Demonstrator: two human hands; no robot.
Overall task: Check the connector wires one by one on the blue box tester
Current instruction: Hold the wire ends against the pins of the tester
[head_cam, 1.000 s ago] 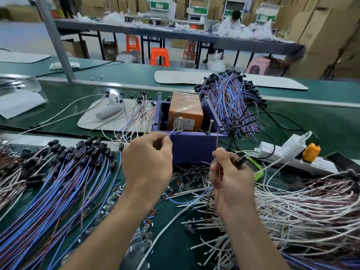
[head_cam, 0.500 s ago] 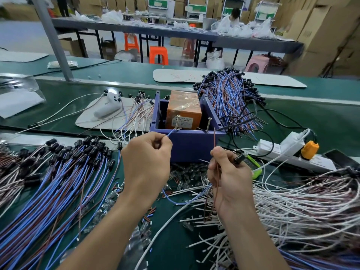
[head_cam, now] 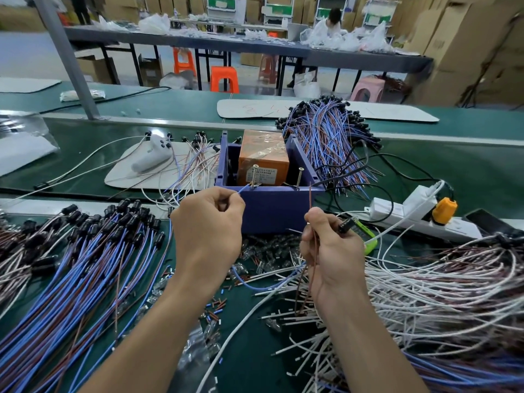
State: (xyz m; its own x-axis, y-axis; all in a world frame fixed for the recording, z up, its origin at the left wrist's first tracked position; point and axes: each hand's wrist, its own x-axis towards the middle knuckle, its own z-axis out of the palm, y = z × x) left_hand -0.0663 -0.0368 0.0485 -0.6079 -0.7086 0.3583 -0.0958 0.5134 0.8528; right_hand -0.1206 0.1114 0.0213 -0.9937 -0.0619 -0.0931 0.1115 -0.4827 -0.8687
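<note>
- The left hand (head_cam: 208, 222) and the right hand (head_cam: 331, 251) are bare.
- Both forearms (head_cam: 136, 344) are bare too, all the way to the bottom edge.

Ahead of both hands: box (head_cam: 272, 211) front wall close, 2 screws (head_cam: 254, 175) upright at rim, orange block (head_cam: 262, 157) filling inside.
Blue wire (head_cam: 244, 189) spans left hand (head_cam: 208, 225) to left screw; brown wire (head_cam: 311, 197) stands up from right hand (head_cam: 331, 251).
Left of left hand: wire pile (head_cam: 71, 265) covers mat.
Right of right hand: white wire heap (head_cam: 439, 279), power strip (head_cam: 411, 219) beyond.
Between hands: open gap, bulbs (head_cam: 266, 251) beneath.
Between forearms: bare mat strip (head_cam: 249, 358).
</note>
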